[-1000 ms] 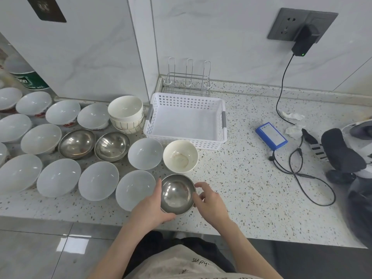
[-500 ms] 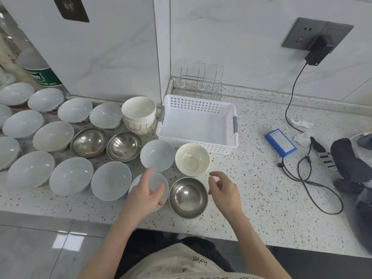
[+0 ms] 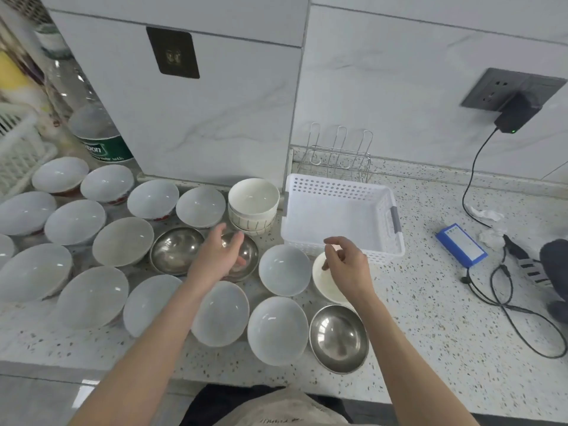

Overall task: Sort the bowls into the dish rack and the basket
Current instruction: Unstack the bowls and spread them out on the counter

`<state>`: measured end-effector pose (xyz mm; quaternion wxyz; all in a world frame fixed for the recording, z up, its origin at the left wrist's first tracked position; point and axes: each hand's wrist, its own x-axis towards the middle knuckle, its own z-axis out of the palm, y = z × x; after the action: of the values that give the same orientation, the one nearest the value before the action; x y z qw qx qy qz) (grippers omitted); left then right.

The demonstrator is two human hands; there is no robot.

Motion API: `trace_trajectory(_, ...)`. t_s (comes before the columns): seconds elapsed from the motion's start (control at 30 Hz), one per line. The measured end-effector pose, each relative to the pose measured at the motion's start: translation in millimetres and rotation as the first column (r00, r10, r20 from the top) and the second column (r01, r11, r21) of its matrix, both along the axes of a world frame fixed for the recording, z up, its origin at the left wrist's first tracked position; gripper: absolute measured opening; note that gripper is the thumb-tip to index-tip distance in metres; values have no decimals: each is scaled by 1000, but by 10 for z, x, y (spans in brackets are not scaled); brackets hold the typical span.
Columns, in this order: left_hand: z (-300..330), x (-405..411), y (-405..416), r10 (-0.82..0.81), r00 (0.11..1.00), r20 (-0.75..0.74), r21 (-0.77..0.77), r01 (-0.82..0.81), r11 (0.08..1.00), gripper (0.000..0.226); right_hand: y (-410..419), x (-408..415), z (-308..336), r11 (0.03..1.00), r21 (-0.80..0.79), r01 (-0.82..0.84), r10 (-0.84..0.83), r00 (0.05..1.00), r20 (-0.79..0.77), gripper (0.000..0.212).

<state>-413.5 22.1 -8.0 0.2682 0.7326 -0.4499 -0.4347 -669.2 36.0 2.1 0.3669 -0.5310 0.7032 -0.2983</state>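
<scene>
Empty hands (image 3: 282, 261) over bowls (image 3: 278, 329)

White marble-veined wall tiles (image 3: 233, 124) rise behind a speckled terrazzo counter (image 3: 430, 318).

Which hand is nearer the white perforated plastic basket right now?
Right. The right hand hovers just in front of the white perforated plastic basket, near its front wall. The left hand is farther off to the left, above the stainless steel bowl.
</scene>
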Motion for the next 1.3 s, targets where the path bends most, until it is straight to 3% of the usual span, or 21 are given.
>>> trace_trajectory(0.17, 46, 193, -663, -21, 1000, 20, 82, 19, 996, 84, -133, 340, 85, 1000, 23, 6, -6, 1000, -14, 17)
trace_trajectory(0.23, 54, 221, -888, -49, 999, 13, 73, 48, 996, 78, -152, 451, 83, 999, 34, 26, -27, 999, 24, 17)
trace_trajectory(0.4, 31, 332, -1187, -203, 967, 153, 78, 193, 978, 35, -115, 551, -2, 993, 100, 57, -58, 998, 10, 16)
trace_trajectory(0.83, 5, 327, -1421, -287, 948, 137, 31, 286, 958, 34, 33, 599, -171, 975, 133, 176, -181, 983, 24, 18)
trace_trajectory(1.1, 141, 437, -1345, -260, 962, -82, 31, 263, 964, 43, -130, 849, -152, 985, 137, 103, -111, 993, 50, 17)
trace_trajectory(1.2, 144, 600, -1269, -150, 957, -249, 78, 174, 982, 45, -249, 963, -153, 984, 162, 72, -85, 994, 75, 20)
trace_trajectory(1.3, 166, 798, -1108, -10, 881, -472, 110, 70, 992, 46, -399, 1121, -165, 976, 210, 66, -92, 989, 117, 32)
